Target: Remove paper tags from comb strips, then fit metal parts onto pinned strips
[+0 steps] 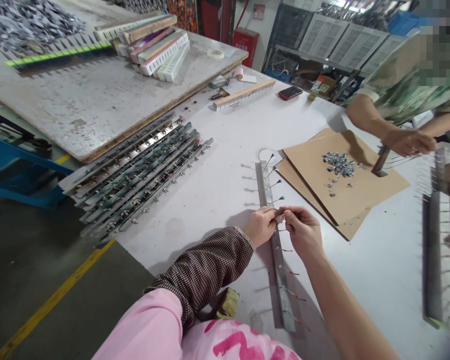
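A long grey metal rail (282,292) lies lengthwise before me, with thin wire prongs sticking out along its side. Small grey fan-shaped pieces (279,199) sit on the tips of the far prongs, while the nearer prongs have bare or reddish tips. My left hand (263,226), below a dark checked sleeve cover, is closed over the rail at its middle, its fingertips pinched at a prong. My right hand (304,231) meets it from the right, thumb and finger closed on a tiny greyish piece. The fingers mostly hide what lies between them.
Cardboard sheets (318,192) bear a pile of small grey pieces (339,165). Across from me, a co-worker's hands (408,142) work near another pronged rail (432,255). Stacked rails (142,175) lie left; a phone (290,93) and wooden strip (243,95) lie further back. A yellow block (228,303) is close to me.
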{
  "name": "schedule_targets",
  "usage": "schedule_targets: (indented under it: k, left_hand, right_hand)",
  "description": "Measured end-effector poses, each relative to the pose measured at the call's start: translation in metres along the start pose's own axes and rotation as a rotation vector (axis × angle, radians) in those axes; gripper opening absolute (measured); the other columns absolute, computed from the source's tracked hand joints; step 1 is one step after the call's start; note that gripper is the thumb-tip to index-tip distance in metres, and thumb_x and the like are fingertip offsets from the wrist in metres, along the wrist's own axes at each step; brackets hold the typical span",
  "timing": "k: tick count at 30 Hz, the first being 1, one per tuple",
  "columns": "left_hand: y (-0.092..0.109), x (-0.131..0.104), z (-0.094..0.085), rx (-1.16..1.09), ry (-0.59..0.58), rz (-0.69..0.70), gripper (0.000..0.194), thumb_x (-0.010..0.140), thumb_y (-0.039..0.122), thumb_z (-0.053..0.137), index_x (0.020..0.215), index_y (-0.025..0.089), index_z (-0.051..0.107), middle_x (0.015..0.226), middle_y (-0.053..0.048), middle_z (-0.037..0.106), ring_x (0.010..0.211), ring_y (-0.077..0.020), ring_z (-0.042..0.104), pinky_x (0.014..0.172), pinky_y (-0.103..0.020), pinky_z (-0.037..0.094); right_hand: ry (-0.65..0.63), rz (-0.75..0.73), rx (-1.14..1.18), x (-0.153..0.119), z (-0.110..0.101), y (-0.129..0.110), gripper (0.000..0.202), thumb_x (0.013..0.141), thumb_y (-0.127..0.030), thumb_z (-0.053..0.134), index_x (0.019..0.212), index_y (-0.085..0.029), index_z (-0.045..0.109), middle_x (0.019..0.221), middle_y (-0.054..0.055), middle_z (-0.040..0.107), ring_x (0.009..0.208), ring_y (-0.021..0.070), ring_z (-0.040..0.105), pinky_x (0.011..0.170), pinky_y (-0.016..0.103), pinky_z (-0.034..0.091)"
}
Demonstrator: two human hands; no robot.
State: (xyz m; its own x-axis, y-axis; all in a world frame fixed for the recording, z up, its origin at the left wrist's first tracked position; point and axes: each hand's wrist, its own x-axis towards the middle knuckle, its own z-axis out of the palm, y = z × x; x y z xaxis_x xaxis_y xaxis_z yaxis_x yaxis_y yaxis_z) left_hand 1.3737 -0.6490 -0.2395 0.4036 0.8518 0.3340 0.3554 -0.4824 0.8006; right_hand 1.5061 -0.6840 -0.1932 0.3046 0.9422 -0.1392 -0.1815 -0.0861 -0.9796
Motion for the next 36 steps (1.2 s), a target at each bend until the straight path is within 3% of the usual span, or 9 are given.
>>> schedule_targets:
  k: [3,6,11,16,19,24,27,30,36]
  left_hand:
    - [0.000,0.000,0.000,0.015,0.045,0.022,0.017,0.100,0.025,0.059,0.107,0.019,0.073,0.107,-0.006,0.074,0.105,-0.0203,0.068,0.098,-0.035,0.057]
    - [-0.001,0.000,0.000,0.039,0.090,0.038,0.015,0.098,0.026,0.061,0.104,0.018,0.073,0.111,-0.007,0.072,0.109,-0.0217,0.065,0.102,-0.038,0.055]
    - [-0.002,0.000,0.001,0.027,0.046,0.022,0.014,0.099,0.025,0.060,0.101,0.020,0.073,0.108,-0.006,0.071,0.104,-0.0196,0.067,0.099,-0.037,0.057]
    - [-0.007,0.005,-0.001,0.067,0.028,0.028,0.017,0.101,0.029,0.058,0.097,0.020,0.072,0.107,-0.005,0.071,0.104,-0.0188,0.068,0.097,-0.035,0.058]
    - [-0.012,0.015,-0.004,0.070,0.028,0.029,0.014,0.100,0.027,0.060,0.099,0.020,0.072,0.106,-0.005,0.072,0.104,-0.0188,0.068,0.097,-0.035,0.058]
    - [-0.013,0.028,-0.008,-0.039,0.051,-0.029,0.018,0.096,0.021,0.062,0.114,0.023,0.067,0.117,-0.004,0.073,0.110,-0.0177,0.069,0.102,-0.034,0.057]
    - [-0.005,0.021,-0.012,-0.088,0.136,-0.050,0.032,0.094,0.016,0.059,0.126,0.021,0.060,0.118,-0.007,0.071,0.106,-0.0183,0.070,0.098,-0.035,0.058]
    - [0.008,0.005,-0.015,-0.104,0.224,-0.030,0.030,0.094,0.015,0.054,0.124,0.018,0.059,0.109,-0.008,0.072,0.102,-0.0192,0.069,0.096,-0.036,0.059]
    - [0.017,-0.011,-0.012,-0.076,0.021,0.013,0.025,0.097,0.023,0.059,0.122,0.021,0.063,0.115,-0.006,0.074,0.110,-0.0204,0.069,0.101,-0.037,0.057]
  right_hand:
    - [0.011,0.019,0.021,0.002,0.000,0.002,0.027,0.071,-0.045,0.088,0.082,-0.023,0.078,0.090,0.005,0.072,0.056,0.0076,0.042,0.045,0.025,0.030]
    - [0.008,-0.095,-0.071,0.004,-0.003,0.011,0.022,0.074,-0.043,0.086,0.079,-0.023,0.077,0.097,0.004,0.070,0.064,0.0101,0.050,0.049,0.026,0.036]
    - [-0.003,-0.215,-0.163,0.004,-0.002,0.020,0.022,0.084,-0.046,0.078,0.082,-0.024,0.077,0.099,0.003,0.068,0.065,0.0105,0.052,0.053,0.026,0.041]
    - [0.036,-0.036,-0.004,0.009,-0.002,0.016,0.033,0.077,-0.051,0.084,0.089,-0.022,0.076,0.080,0.001,0.067,0.055,0.0074,0.046,0.045,0.022,0.038]
    - [0.178,0.099,0.179,0.014,-0.017,0.016,0.035,0.073,-0.049,0.087,0.092,-0.024,0.073,0.086,0.001,0.071,0.057,0.0065,0.053,0.041,0.018,0.042]
    - [0.200,0.215,0.247,0.001,-0.045,0.013,0.036,0.051,-0.021,0.096,0.077,-0.022,0.072,0.086,0.003,0.074,0.090,0.0200,0.074,0.076,0.026,0.066]
    - [0.188,0.221,0.262,-0.013,-0.048,0.005,0.036,0.052,-0.021,0.096,0.083,-0.020,0.078,0.098,0.007,0.078,0.105,0.0236,0.074,0.093,0.027,0.064]
    - [0.176,0.234,0.258,-0.019,-0.043,-0.005,0.035,0.055,-0.025,0.097,0.085,-0.018,0.080,0.100,0.009,0.079,0.103,0.0226,0.075,0.093,0.022,0.062]
    - [0.068,0.191,0.272,-0.021,-0.031,-0.018,0.041,0.053,-0.019,0.097,0.091,-0.020,0.081,0.110,0.006,0.078,0.119,0.0227,0.069,0.104,0.020,0.055]
